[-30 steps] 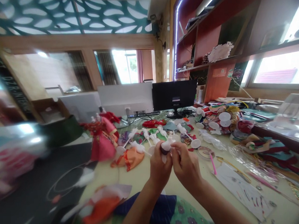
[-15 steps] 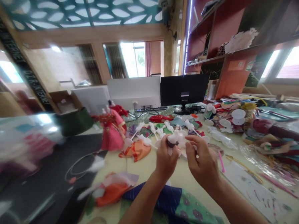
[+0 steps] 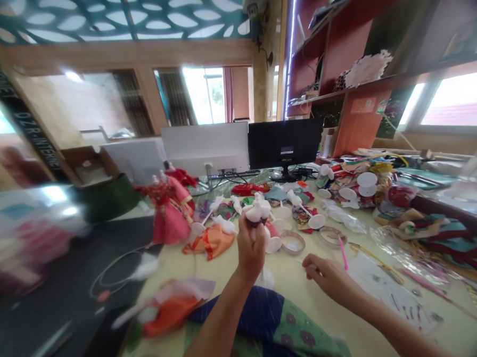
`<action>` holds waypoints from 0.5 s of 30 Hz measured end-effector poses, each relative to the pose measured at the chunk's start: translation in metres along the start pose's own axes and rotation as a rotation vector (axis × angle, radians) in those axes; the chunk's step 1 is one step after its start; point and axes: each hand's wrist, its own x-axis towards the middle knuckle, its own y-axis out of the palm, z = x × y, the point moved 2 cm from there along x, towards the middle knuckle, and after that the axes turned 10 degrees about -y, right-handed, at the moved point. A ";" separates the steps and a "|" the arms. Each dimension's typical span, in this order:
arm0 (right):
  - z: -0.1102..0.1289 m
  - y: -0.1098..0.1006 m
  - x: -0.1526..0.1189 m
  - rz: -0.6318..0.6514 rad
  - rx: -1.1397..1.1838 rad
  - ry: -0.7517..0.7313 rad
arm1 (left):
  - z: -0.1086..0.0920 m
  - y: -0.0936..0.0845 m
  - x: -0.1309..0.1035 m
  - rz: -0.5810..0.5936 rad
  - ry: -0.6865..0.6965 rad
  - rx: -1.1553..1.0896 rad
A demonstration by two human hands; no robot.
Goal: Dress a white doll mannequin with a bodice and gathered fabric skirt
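Raised at the middle, my left hand (image 3: 251, 255) is closed around a small white doll figure (image 3: 258, 210) with a dark band at its lower part. My right hand (image 3: 329, 280) is apart from it, low over the table, fingers curled in a pinch; a thin pale tip seems to show at them, too small to name. Between the hands and the back lie tape rolls (image 3: 293, 252) and more white doll figures on stands (image 3: 316, 222). A pink pen (image 3: 343, 254) is just beyond my right hand. Below my forearms spreads navy and green flowered cloth (image 3: 265, 310).
Dressed red dolls (image 3: 171, 219) stand at left, with orange cloth pieces (image 3: 208, 241) nearby. Two monitors (image 3: 287, 146) stand at the back. Fabric scraps (image 3: 445, 231) and a white paper sheet (image 3: 382, 288) lie at right. A dark mat (image 3: 118, 248) covers the left.
My right hand has drawn away from the doll figure, down and to the right. My left hand still holds the figure, now slightly higher. The view has shifted a little to the right.
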 end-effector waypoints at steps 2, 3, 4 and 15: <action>-0.008 0.006 -0.008 0.029 -0.026 -0.010 | 0.002 0.004 0.001 0.021 -0.001 -0.028; -0.010 0.007 -0.010 0.039 -0.043 -0.019 | 0.003 0.006 0.001 0.035 -0.001 -0.039; -0.010 0.008 -0.012 0.043 -0.063 -0.029 | 0.004 0.008 0.002 0.048 0.000 -0.049; 0.005 0.000 -0.004 -0.069 -0.167 -0.151 | 0.002 0.017 0.002 0.106 0.013 -0.006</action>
